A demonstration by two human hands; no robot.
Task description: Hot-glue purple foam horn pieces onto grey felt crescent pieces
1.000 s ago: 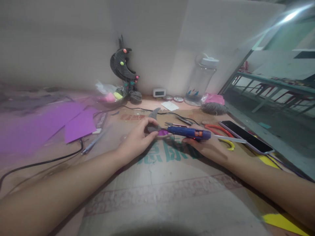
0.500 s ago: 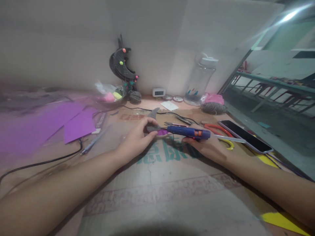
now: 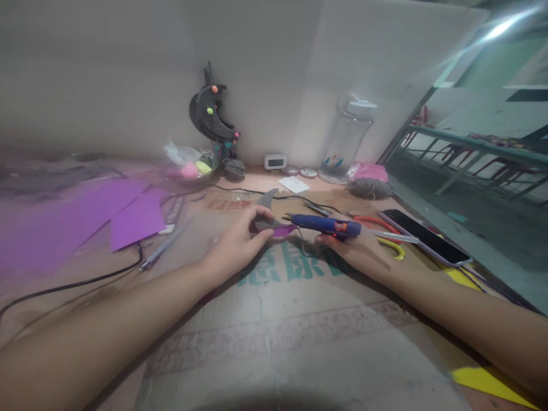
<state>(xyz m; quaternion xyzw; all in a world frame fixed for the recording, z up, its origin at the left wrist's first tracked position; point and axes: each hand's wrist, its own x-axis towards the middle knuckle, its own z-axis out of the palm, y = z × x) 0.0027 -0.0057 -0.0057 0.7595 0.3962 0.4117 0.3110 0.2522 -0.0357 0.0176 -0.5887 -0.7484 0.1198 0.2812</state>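
My left hand [image 3: 246, 235] pinches a grey, curved, yarn-covered crescent [image 3: 268, 198] between thumb and fingers, its tip pointing up and away. A strip of purple paper [image 3: 282, 231] sticks out to the right of the thumb. My right hand [image 3: 349, 242] grips a blue hot glue gun [image 3: 317, 223] with an orange part on its body. A translucent glue stick [image 3: 396, 236] juts from the gun's rear. The nozzle points left, close to the crescent; whether it touches cannot be made out.
Purple sheets [image 3: 137, 217] and a pen [image 3: 162, 251] lie left. A moon-shaped ornament [image 3: 209, 114], a small clock [image 3: 275, 162] and a clear bottle [image 3: 346, 142] stand at the back. Right are grey yarn [image 3: 370, 188], red-handled pliers [image 3: 372, 220] and a phone [image 3: 423, 235].
The glue gun's nozzle has shifted slightly left and up along the crescent, and more of the purple strip shows. My left hand has stayed almost still.
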